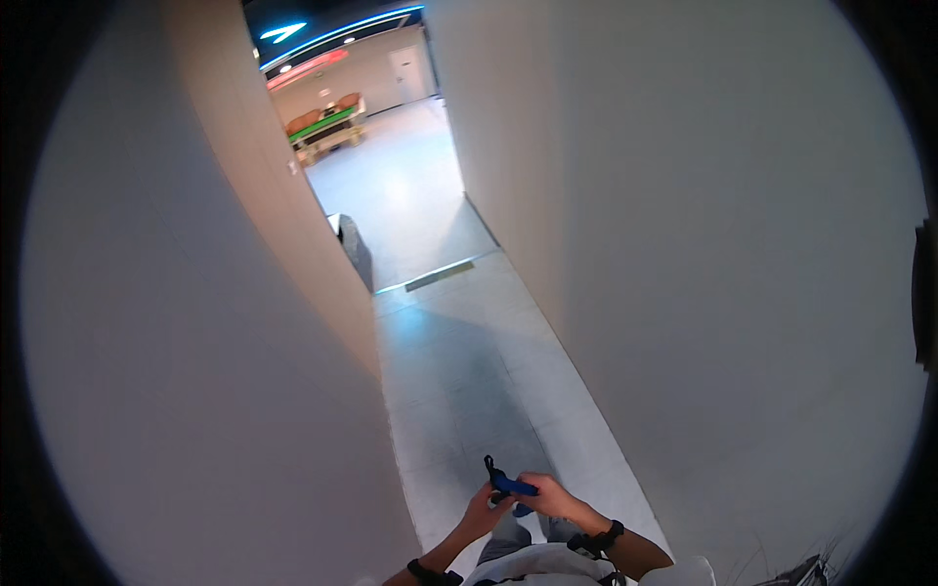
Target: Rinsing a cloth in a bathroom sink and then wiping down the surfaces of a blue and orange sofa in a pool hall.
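Low in the picture, both hands meet in front of my body around a small blue and black item (pixel 517 486), too small to name surely. A black loop (pixel 489 463) sticks up from its far left end. My left hand (pixel 482 509) grips the black part from the left and below. On the other side, my right hand (pixel 548 495) has its fingers closed on the blue end. Dark bands circle both wrists. Beneath the hands, my grey trousers (pixel 506 540) show, and the fingers hide part of the item.
Plain walls flank a narrow tiled corridor (pixel 469 381), the right wall (pixel 703 256) being close. Ahead, a metal floor strip (pixel 440 276) crosses the opening. A grey rounded object (pixel 356 249) stands at its left side. Beyond are a green-topped billiard table (pixel 322 126) and a white door (pixel 407 75).
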